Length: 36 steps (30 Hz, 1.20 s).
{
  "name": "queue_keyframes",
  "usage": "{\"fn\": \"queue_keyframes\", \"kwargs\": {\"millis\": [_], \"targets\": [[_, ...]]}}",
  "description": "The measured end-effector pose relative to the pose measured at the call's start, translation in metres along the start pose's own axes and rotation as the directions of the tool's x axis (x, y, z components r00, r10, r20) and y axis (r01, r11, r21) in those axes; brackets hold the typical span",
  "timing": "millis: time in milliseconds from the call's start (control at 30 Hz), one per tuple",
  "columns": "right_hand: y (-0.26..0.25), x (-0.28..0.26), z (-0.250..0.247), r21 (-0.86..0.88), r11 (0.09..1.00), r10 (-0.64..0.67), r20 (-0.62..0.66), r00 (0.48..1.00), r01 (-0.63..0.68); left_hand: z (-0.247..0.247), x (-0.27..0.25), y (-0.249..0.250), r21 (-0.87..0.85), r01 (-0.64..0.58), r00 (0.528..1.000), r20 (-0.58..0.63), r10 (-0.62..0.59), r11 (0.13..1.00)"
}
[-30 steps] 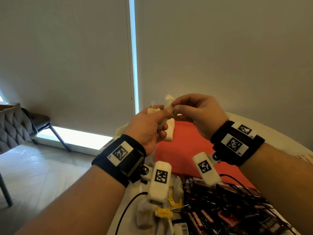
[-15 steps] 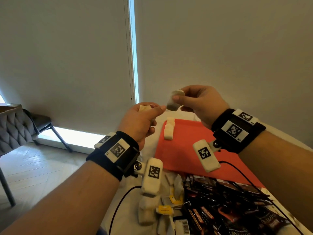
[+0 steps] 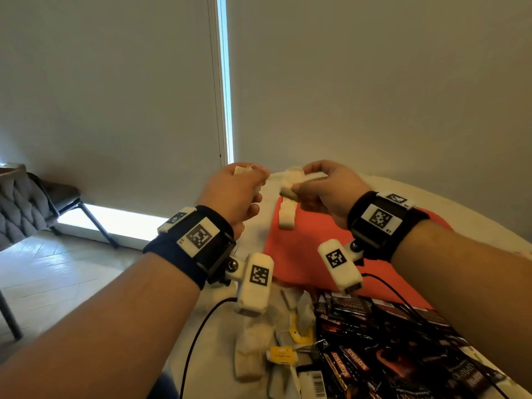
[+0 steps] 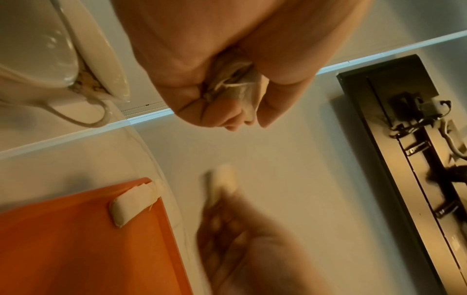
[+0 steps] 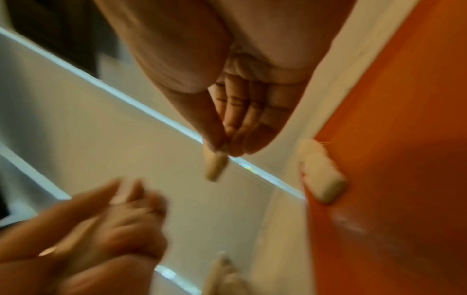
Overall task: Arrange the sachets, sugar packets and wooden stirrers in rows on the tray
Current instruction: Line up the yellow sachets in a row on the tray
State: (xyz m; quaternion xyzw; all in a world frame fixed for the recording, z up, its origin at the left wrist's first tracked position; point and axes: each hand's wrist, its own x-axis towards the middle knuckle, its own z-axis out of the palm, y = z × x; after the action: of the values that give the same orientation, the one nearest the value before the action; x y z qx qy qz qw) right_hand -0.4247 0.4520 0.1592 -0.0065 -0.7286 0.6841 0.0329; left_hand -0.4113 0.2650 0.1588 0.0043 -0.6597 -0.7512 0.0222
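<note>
Landmark: orange tray (image 3: 313, 254), on the white round table (image 3: 449, 203).

1. Right hand (image 3: 325, 191) — raised above the tray's far left corner. I see thumb and fingertips (image 5: 222, 139) pinching one white tea bag (image 3: 289, 187) by its end; the bag hangs free in the right wrist view.
2. Left hand (image 3: 233, 194) — raised just left of the tray. Fingers curled round a bunch of tea bags with string (image 4: 235, 85), held in the fist.
3. Placed tea bags (image 3: 286, 217) — a short column lying end to end on the tray's far left edge.
4. Loose stock — more tea bags with yellow tags (image 3: 280, 354) on the table nearer than the tray; a heap of dark coffee sachets (image 3: 374, 364) off its near edge. I see no stirrers or sugar packets I can name with certainty.

Step in hand, as I judge it: set the pinched bag down next in the column. To do it well, I would lower it flat, long side in line with the last placed bag, close behind it, without overlapping. Release only once it lies on the tray, since the bag is light and will drift if dropped. I would keep the left fist closed so the spare bags and strings do not snag.
</note>
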Motion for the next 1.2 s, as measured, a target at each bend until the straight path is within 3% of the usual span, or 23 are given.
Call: {"fn": "queue_keyframes", "kwargs": {"millis": [167, 367, 833, 933, 1067, 1200], "targets": [[0.039, 0.022, -0.008, -0.213, 0.945, 0.244, -0.05, 0.968, -0.249, -0.011, 0.009, 0.0, -0.064, 0.032, 0.999, -0.021, -0.033, 0.997], [0.062, 0.04, 0.0, -0.46, 0.85, 0.261, -0.056, 0.964, -0.256, -0.017, 0.018, 0.003, -0.088, 0.05, 0.999, 0.001, -0.05, 0.995], [0.056, 0.04, 0.007, -0.29, 0.878, 0.377, -0.071, 0.923, -0.381, -0.013, 0.017, 0.005, -0.115, 0.078, 0.997, 0.024, -0.076, 0.99], [0.055, 0.037, 0.008, -0.254, 0.888, 0.381, -0.064, 0.922, -0.384, -0.011, 0.014, 0.004, -0.156, 0.132, 0.991, 0.018, -0.13, 0.979], [0.044, 0.029, 0.002, -0.208, 0.935, 0.279, -0.078, 0.957, -0.289, -0.007, 0.003, 0.0, -0.351, 0.221, 0.975, 0.068, -0.211, 0.91], [0.01, 0.003, -0.003, -0.249, 0.966, -0.08, -0.013, 0.997, 0.074, -0.002, -0.009, -0.003, -0.603, 0.347, 0.937, 0.197, -0.287, 0.719]]}}
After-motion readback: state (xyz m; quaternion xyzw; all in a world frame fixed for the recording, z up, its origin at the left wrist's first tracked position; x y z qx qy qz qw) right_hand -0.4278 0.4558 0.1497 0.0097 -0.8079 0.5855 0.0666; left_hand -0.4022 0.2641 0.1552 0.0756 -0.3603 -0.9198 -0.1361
